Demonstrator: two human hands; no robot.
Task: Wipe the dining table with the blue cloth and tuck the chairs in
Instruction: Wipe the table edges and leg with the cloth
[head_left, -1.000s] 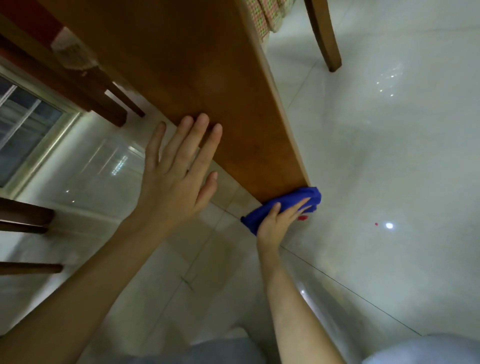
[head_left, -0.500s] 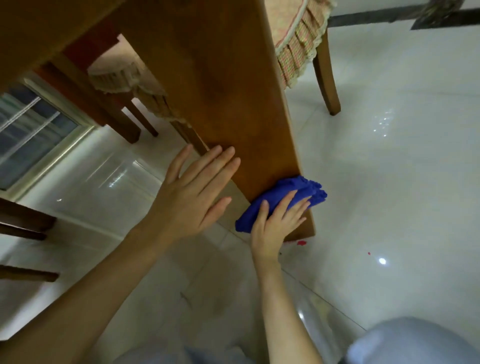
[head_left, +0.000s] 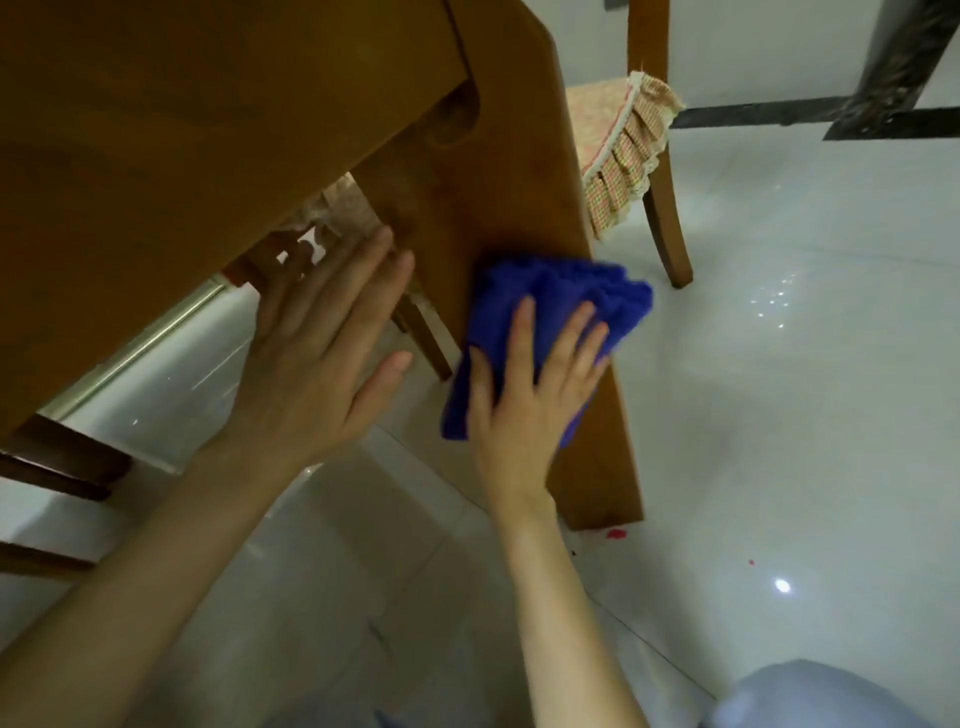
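Blue cloth (head_left: 571, 291) lies half hidden under right hand (head_left: 524, 415), grip flat on table leg (head_left: 519, 182); left hand (head_left: 311, 374) straight-fingered.

Dim, soft-focus view; glare spots on the glossy floor (head_left: 779, 585).

Home dining room: brown wooden counter (head_left: 208, 130) on glossy white floor tiles (head_left: 779, 415); just beyond the counter's far edge, wooden chair (head_left: 670, 228) with frilled checked seat cushion (head_left: 618, 156).

Blue cloth (head_left: 571, 291) partly beneath right hand (head_left: 530, 400); left hand (head_left: 322, 358) fingertips (head_left: 401, 264) blurry.
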